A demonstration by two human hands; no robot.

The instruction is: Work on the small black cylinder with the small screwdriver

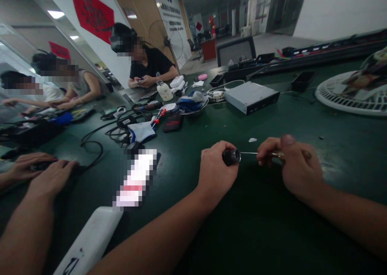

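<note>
My left hand (216, 166) is closed around a short black cylinder (232, 157) whose round, hollow-looking end faces right. Held in my right hand (298, 164) is a screwdriver (248, 153) with a thin metal shaft pointing left and a yellowish handle partly covered by my fingers. The shaft's tip lies beside the rim of the cylinder; whether it touches, I cannot tell. Both hands are low over the dark green table (272, 234). A small white scrap (252, 140) lies just beyond the shaft.
A co-worker's hands (45, 174) work on a dark object at left. Near my left forearm are a lit phone (137, 178) and a white casing (90, 238). Farther back lie a grey disc drive (252, 95), cables (117, 126), a red-handled screwdriver (159, 115) and a white fan grille (347, 93).
</note>
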